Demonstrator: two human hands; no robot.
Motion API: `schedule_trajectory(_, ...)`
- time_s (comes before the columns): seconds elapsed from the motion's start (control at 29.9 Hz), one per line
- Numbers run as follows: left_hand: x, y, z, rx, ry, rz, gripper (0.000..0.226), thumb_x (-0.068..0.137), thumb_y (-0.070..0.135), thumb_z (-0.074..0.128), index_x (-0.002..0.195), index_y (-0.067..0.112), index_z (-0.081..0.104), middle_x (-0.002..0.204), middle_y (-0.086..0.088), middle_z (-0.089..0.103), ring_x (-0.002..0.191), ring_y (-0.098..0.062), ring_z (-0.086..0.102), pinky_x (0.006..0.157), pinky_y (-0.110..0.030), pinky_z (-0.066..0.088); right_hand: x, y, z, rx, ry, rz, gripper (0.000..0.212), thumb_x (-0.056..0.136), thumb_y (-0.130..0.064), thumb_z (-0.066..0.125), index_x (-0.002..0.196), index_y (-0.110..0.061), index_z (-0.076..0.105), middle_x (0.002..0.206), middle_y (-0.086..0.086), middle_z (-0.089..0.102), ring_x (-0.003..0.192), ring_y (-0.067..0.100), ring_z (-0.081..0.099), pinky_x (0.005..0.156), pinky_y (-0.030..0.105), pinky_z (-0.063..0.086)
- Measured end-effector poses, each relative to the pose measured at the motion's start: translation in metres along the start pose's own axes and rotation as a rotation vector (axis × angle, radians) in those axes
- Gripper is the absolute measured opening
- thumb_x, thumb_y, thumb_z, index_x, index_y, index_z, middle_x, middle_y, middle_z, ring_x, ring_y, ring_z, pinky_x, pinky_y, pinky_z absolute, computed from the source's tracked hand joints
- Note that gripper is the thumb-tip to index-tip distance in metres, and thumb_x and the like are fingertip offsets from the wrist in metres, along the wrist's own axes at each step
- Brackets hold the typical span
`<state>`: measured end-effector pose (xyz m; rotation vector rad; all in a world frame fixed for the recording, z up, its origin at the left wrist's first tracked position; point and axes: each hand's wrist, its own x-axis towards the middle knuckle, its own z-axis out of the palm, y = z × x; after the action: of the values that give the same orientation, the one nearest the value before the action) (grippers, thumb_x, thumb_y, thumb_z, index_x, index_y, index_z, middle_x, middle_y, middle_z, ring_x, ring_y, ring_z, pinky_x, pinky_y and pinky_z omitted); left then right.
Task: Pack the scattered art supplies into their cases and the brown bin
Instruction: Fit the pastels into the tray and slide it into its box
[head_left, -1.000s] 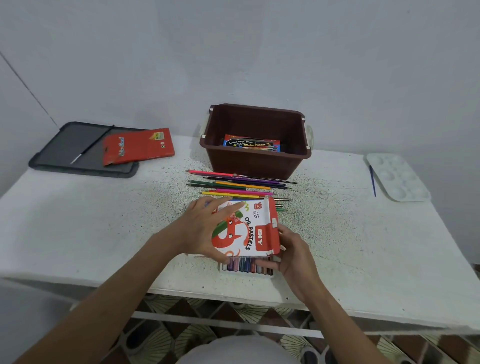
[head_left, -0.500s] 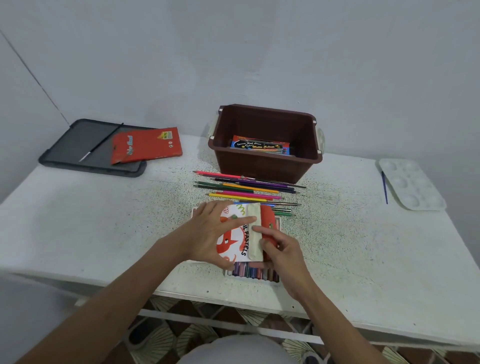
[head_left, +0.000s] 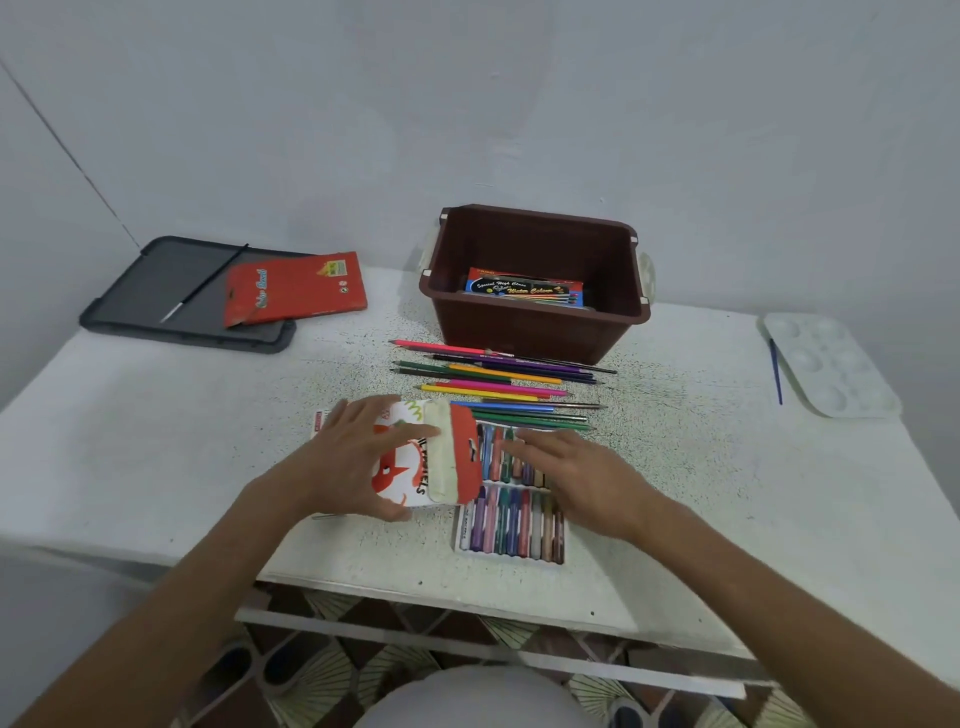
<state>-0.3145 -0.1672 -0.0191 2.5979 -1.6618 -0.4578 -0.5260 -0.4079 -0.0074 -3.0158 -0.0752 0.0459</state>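
My left hand (head_left: 353, 462) grips the red and white oil pastel box (head_left: 434, 470) near the table's front edge, thumb under it and fingers across its top. The box's flap end points right. A tray of oil pastels (head_left: 511, 525) lies out of the box just to the right. My right hand (head_left: 582, 478) rests on that tray's upper row with straight fingers. Several colour pencils (head_left: 498, 384) lie loose behind the box. Behind them stands the brown bin (head_left: 535, 325) with a water colour box (head_left: 524, 291) inside.
A red colour pencil case (head_left: 296, 288) leans on a grey tray (head_left: 130, 306) at the back left, which holds a thin brush (head_left: 202, 283). A white palette (head_left: 826, 364) and a blue brush (head_left: 775, 371) lie at the right. The table's front edge is close below the pastel tray.
The pastel tray now lies further out to the right of the box. My right hand left the flap and lies flat on the pastels. My left hand still holds the box.
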Motion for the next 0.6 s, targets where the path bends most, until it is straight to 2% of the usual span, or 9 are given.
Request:
schedule_trajectory(0.07, -0.004, -0.007, 0.000, 0.000, -0.010, -0.024, 0.097, 0.061, 0.084, 0.056, 0.144, 0.055, 0.014, 0.157, -0.001, 0.006, 0.144, -0.027, 0.006, 0.117, -0.052, 0.004, 0.004, 0.008, -0.006, -0.176, -0.234, -0.092, 0.093, 0.091, -0.012, 0.061, 0.155, -0.035, -0.003, 0.164, 0.002, 0.006, 0.149, 0.036, 0.012, 0.118, 0.052, 0.015)
schedule_trajectory(0.13, -0.010, -0.011, -0.001, -0.014, -0.022, -0.052, 0.096, 0.064, 0.078, 0.063, 0.144, 0.053, 0.018, 0.157, 0.000, 0.006, 0.144, -0.027, 0.007, 0.118, -0.050, 0.007, 0.008, 0.012, -0.011, -0.357, -0.385, -0.178, 0.096, 0.097, -0.019, 0.055, 0.150, -0.040, -0.022, 0.162, 0.001, -0.014, 0.148, 0.038, -0.010, 0.119, 0.055, 0.000)
schedule_trajectory(0.23, -0.016, -0.020, 0.001, -0.026, -0.056, -0.085, 0.096, 0.064, 0.076, 0.065, 0.144, 0.053, 0.017, 0.157, 0.001, 0.004, 0.144, -0.026, 0.008, 0.118, -0.049, 0.010, 0.016, 0.007, -0.016, -0.566, -0.507, -0.256, 0.105, 0.095, -0.028, 0.060, 0.143, -0.042, -0.033, 0.160, 0.002, -0.022, 0.146, 0.040, -0.017, 0.118, 0.061, 0.002)
schedule_trajectory(0.3, -0.018, -0.024, 0.002, -0.015, -0.079, -0.093, 0.096, 0.064, 0.075, 0.066, 0.144, 0.052, 0.017, 0.157, 0.001, 0.004, 0.144, -0.025, 0.009, 0.118, -0.048, 0.010, 0.024, 0.002, -0.019, -0.632, -0.561, -0.282, 0.111, 0.093, -0.027, 0.064, 0.142, -0.043, -0.035, 0.160, 0.002, -0.024, 0.146, 0.038, -0.019, 0.118, 0.061, 0.003)
schedule_trajectory(0.5, -0.020, -0.021, 0.007, -0.034, -0.131, -0.117, 0.099, 0.062, 0.072, 0.070, 0.143, 0.051, 0.017, 0.156, 0.002, 0.005, 0.140, -0.024, 0.021, 0.112, -0.043, 0.029, 0.047, -0.015, -0.006, -0.701, -0.522, -0.413, 0.119, 0.089, -0.018, 0.069, 0.143, -0.041, -0.034, 0.159, 0.002, -0.027, 0.146, 0.038, -0.019, 0.115, 0.062, 0.001)
schedule_trajectory(0.6, -0.019, -0.020, 0.007, -0.040, -0.150, -0.123, 0.101, 0.060, 0.074, 0.071, 0.143, 0.051, 0.017, 0.157, 0.001, 0.007, 0.141, -0.025, 0.022, 0.112, -0.043, 0.029, 0.049, -0.017, -0.004, -0.718, -0.518, -0.457, 0.122, 0.085, -0.018, 0.072, 0.146, -0.037, -0.032, 0.159, 0.004, -0.029, 0.145, 0.037, -0.023, 0.117, 0.063, 0.002)
